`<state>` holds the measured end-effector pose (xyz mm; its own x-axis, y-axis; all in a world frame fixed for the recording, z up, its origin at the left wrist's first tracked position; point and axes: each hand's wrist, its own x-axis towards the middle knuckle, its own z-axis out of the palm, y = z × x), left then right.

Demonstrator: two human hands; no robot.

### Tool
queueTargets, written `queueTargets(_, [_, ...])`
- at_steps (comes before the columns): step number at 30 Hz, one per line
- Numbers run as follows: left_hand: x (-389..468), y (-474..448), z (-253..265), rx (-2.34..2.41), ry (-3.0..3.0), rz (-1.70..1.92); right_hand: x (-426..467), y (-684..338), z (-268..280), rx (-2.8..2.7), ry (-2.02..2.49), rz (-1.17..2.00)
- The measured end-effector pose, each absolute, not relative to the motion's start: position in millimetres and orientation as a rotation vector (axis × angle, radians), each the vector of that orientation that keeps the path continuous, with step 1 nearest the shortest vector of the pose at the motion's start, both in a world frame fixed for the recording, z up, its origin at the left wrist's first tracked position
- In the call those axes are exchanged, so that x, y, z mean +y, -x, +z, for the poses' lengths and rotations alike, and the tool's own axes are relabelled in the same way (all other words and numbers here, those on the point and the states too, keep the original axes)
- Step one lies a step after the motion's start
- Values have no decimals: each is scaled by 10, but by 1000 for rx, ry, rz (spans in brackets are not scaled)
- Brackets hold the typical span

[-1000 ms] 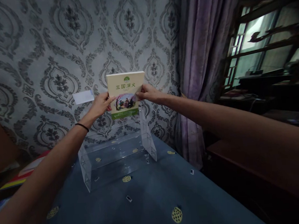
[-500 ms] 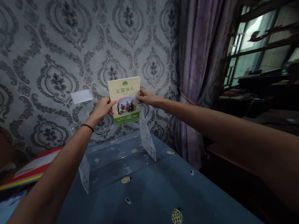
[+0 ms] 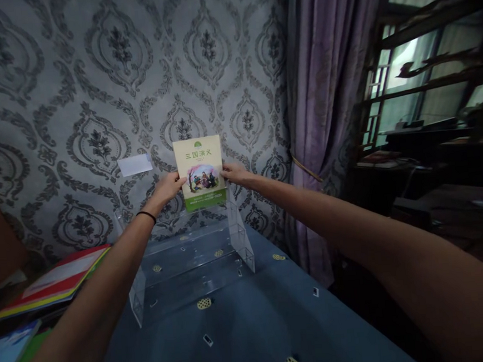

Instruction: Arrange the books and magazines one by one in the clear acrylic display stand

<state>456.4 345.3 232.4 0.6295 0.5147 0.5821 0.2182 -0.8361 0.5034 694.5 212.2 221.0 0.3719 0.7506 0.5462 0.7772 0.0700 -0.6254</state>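
Note:
A cream book [image 3: 200,162] with a green lower band and a painted scene on its cover faces me upright. My left hand [image 3: 170,187] grips its left edge, thumb on the front cover. At the opposite edge my right hand [image 3: 235,173] is closed on it too. The book is at the top rear of a clear acrylic tiered rack [image 3: 240,234], above the lower tiers. Whether its bottom edge rests on the rack I cannot tell.
The rack stands on a blue cloth [image 3: 245,337] with pineapple prints, against a patterned wall [image 3: 206,50] bearing a white paper [image 3: 135,165]. Several colourful books [image 3: 61,279] lie to the left. A purple curtain [image 3: 320,113] hangs at the right, beside dark furniture.
Both hands have brought the book slightly lower and to the left against the rack. My view has tilted a little upward.

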Motion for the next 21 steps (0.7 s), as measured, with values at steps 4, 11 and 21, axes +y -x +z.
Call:
queueTargets(4, [3489,-4578,2303,579,-2498,1063,2145,-6946,2107,-1375,1670,0])
queueTargets(11, [3558,-4620,2233,572,-2512,1035,2203,-6969,2053,-1356,1664,19])
queueTargets(21, [3602,-4608,2200,510,-2485,972,2164,-6978,2024,-1405,1608,99])
